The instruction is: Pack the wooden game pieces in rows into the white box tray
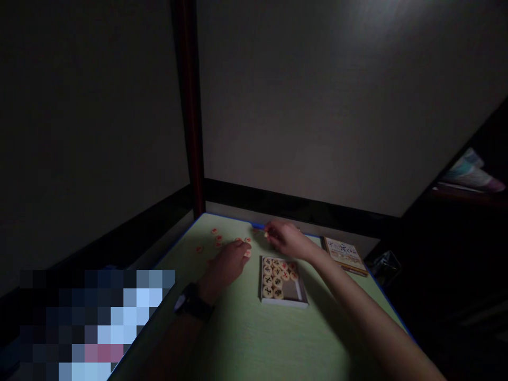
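Below dim grey walls (317, 116), a green, blue-edged table (238, 333) bears a shallow, rectangular box (283, 302) of round pieces (268, 280); the left hand (227, 263) curls at loose red-marked discs (247, 254), its grip unclear; the right hand (288, 239) pinches a small disc (266, 234).

A shallow, open box (283, 303) lies flat, partly filled with round pieces (277, 282): black-marked discs (268, 281) toward nine o'clock, red-marked discs (285, 275) toward one o'clock. Loose red-marked pieces (218, 239) lie scattered around ten o'clock from the box.
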`<state>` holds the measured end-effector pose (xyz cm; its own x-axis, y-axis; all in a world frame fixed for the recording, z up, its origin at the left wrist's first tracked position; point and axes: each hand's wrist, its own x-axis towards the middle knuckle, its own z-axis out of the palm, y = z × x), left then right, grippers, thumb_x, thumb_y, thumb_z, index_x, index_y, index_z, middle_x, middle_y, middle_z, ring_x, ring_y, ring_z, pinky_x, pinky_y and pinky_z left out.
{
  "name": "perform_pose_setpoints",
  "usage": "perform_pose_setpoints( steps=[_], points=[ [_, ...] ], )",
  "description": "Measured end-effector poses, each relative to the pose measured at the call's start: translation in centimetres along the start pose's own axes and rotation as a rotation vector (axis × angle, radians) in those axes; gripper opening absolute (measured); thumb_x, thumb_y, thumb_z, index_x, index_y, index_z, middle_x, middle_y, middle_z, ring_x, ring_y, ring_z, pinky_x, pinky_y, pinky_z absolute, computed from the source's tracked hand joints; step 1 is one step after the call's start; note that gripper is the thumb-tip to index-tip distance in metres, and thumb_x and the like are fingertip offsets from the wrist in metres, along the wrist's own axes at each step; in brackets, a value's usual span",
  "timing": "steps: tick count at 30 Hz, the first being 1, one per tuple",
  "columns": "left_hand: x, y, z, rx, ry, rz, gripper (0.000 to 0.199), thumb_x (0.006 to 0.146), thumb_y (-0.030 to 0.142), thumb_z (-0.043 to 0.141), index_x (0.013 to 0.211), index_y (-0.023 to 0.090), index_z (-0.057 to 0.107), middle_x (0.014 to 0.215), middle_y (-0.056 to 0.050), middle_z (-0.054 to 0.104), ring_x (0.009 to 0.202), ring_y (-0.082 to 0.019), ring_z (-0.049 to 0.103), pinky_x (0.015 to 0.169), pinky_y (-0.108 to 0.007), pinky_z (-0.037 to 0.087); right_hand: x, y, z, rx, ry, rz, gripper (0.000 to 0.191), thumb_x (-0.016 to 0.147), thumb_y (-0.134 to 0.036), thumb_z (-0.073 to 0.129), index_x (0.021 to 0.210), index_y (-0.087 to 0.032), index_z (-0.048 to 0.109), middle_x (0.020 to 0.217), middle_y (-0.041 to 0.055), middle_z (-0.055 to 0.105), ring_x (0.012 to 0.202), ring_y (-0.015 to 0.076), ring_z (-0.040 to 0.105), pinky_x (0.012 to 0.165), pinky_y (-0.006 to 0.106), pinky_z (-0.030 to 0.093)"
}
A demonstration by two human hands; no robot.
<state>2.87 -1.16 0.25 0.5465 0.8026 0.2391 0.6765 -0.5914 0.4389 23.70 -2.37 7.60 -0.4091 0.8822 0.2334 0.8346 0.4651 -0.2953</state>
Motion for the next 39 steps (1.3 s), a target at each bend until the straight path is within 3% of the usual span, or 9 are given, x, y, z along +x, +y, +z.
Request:
perform_pose_setpoints(
  steps=[4, 7, 12, 21, 29, 35, 39],
  points=[
    [0.0, 0.6, 0.1, -0.029, 0.049, 0.025, 0.025, 0.094, 0.014, 0.045, 0.109, 0.017, 0.065, 0.113, -0.011, 0.067, 0.107, -0.022, 0.062, 0.097, -0.034, 0.048, -7.4, -0.3, -0.4, 0.059, -0.053, -0.026, 0.021, 0.082, -0.006, 0.056, 0.097, -0.015, 0.066, 0.091, 0.0074, 0.067, 0.083, 0.0171, 0.061, 0.077, 0.027, 0.046],
    [0.0, 0.7, 0.2, -0.034, 0.095, 0.044, 0.023, 0.094, 0.014, 0.044, 0.105, 0.018, 0.064, 0.113, -0.010, 0.066, 0.108, -0.021, 0.062, 0.098, -0.035, 0.048, -9.7, -1.0, 0.4, 0.000, -0.126, -0.005, 0.018, 0.082, -0.005, 0.056, 0.092, -0.016, 0.066, 0.094, 0.0086, 0.066, 0.084, 0.0177, 0.061, 0.076, 0.026, 0.045],
    [0.2, 0.2, 0.4, -0.017, 0.118, 0.044, 0.023, 0.092, 0.013, 0.046, 0.105, 0.018, 0.064, 0.111, -0.010, 0.065, 0.105, -0.021, 0.062, 0.096, -0.037, 0.050, -9.6, -1.2, 1.6, -0.157, -0.186, -0.022, 0.017, 0.086, -0.008, 0.053, 0.096, -0.015, 0.064, 0.098, 0.0109, 0.069, 0.080, 0.0182, 0.062, 0.070, 0.027, 0.042],
    [0.1, 0.4, 0.4, 0.012, 0.112, 0.018, 0.023, 0.091, 0.014, 0.052, 0.111, 0.019, 0.061, 0.117, -0.009, 0.066, 0.108, -0.022, 0.063, 0.096, -0.036, 0.049, -9.5, -1.2, 1.8, -0.035, -0.183, 0.024, 0.019, 0.078, 0.002, 0.054, 0.082, -0.017, 0.057, 0.087, 0.0063, 0.064, 0.075, 0.0155, 0.056, 0.066, 0.024, 0.039],
    [0.1, 2.1, 0.5, -0.085, 0.078, -0.052, 0.011, 0.085, 0.015, 0.063, 0.093, 0.021, 0.058, 0.090, -0.002, 0.068, 0.085, -0.017, 0.065, 0.080, -0.030, 0.049, -9.4, -0.4, 1.3, 0.099, -0.147, 0.050, 0.023, 0.070, 0.004, 0.058, 0.076, -0.017, 0.056, 0.082, 0.0025, 0.063, 0.076, 0.0143, 0.057, 0.067, 0.022, 0.039],
    [-1.2, 5.2, 1.9, -0.199, 0.078, 0.088, 0.007, 0.087, 0.021, 0.064, 0.089, 0.022, 0.058, 0.091, 0.001, 0.067, 0.084, -0.015, 0.064, 0.075, -0.026, 0.048, -9.2, -1.4, 0.5, 0.404, 0.064, 0.208, 0.005, 0.088, -0.022, 0.061, 0.091, -0.018, 0.063, 0.076, 0.0005, 0.068, 0.068, 0.0131, 0.060, 0.062, 0.022, 0.043],
    [-2.1, 6.5, 3.0, -0.148, 0.111, 0.209, 0.006, 0.092, 0.024, 0.061, 0.087, 0.022, 0.058, 0.089, 0.000, 0.064, 0.084, -0.015, 0.062, 0.075, -0.027, 0.047, -9.0, -2.0, 0.8, 0.497, 0.048, 0.274, 0.007, 0.081, -0.019, 0.067, 0.087, -0.016, 0.065, 0.073, 0.0008, 0.070, 0.065, 0.0135, 0.062, 0.059, 0.021, 0.043]
  ],
)
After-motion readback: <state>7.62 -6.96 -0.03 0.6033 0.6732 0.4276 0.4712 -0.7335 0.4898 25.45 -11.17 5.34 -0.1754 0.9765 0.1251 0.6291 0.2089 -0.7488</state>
